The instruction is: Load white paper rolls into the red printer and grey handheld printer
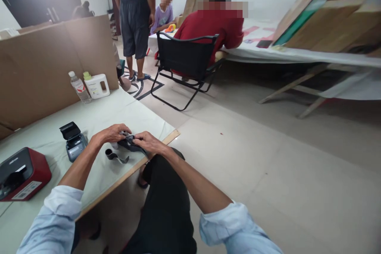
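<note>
Close to the table's front edge, my left hand point(114, 133) and my right hand point(147, 142) are both closed on a dark strap point(131, 145). A small grey piece sits on the strap between my fingers, too small to make out. Below my left hand lies a curled length of dark band point(114, 155); whether it joins the held strap I cannot tell. A pale, partly hidden object point(114, 145) shows under my left hand. To the left stands a small grey-blue device point(76, 147) with its black lid raised.
A red box with a dark top point(37, 172) stands at the table's point(98, 119) left. A clear bottle point(80, 89) and a white jug point(98, 86) stand by a cardboard panel point(59, 59). Beyond are a black folding chair point(187, 55) with a seated person and two other people.
</note>
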`<state>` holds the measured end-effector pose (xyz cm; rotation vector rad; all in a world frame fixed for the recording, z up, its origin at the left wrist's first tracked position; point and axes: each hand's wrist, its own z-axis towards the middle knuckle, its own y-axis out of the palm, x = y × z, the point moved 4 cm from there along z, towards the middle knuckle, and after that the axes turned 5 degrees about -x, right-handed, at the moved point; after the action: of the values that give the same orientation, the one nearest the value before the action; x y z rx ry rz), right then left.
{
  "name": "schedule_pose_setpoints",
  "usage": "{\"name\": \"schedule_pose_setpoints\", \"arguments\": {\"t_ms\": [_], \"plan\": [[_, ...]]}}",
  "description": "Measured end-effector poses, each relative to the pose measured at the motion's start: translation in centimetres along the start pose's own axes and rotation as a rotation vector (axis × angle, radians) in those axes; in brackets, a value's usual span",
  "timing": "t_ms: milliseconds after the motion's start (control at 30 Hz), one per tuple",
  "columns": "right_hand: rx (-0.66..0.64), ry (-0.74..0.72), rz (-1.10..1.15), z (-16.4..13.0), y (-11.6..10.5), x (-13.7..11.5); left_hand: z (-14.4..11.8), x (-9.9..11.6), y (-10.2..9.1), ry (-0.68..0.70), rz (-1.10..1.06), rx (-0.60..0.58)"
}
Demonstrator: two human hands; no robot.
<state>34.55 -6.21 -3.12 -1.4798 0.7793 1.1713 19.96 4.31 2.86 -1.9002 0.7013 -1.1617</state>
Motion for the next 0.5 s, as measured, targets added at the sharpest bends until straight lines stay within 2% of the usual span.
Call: {"name": "schedule_pose_setpoints", "arguments": {"t_ms": [100, 200, 333, 367, 433, 500], "plan": [[-0.033, -0.025, -0.038, -0.6, 0.2, -0.5, -0.4, 0.5, 0.2, -0.009, -0.046, -0.037], [-0.036, -0.055, -0.079, -1.2, -0.1, -1.0, -2.0, 1.5, -0.4, -0.020, -0.047, 0.054], [-0.033, -0.059, -0.098, -2.0, -0.5, -1.2, -7.1, 2.8, -1.7, -0.120, 0.026, 0.339], [-0.027, -0.059, -0.096, -2.2, -0.5, -1.3, -8.6, 3.1, -1.7, -0.156, 0.041, 0.378], [-0.006, -0.058, -0.090, -2.8, -0.6, -1.4, -11.2, 3.6, -1.0, -0.212, 0.058, 0.411], [0.040, -0.060, -0.106, -3.3, -0.6, -1.8, -12.8, 4.0, 0.5, -0.243, 0.049, 0.399]]}}
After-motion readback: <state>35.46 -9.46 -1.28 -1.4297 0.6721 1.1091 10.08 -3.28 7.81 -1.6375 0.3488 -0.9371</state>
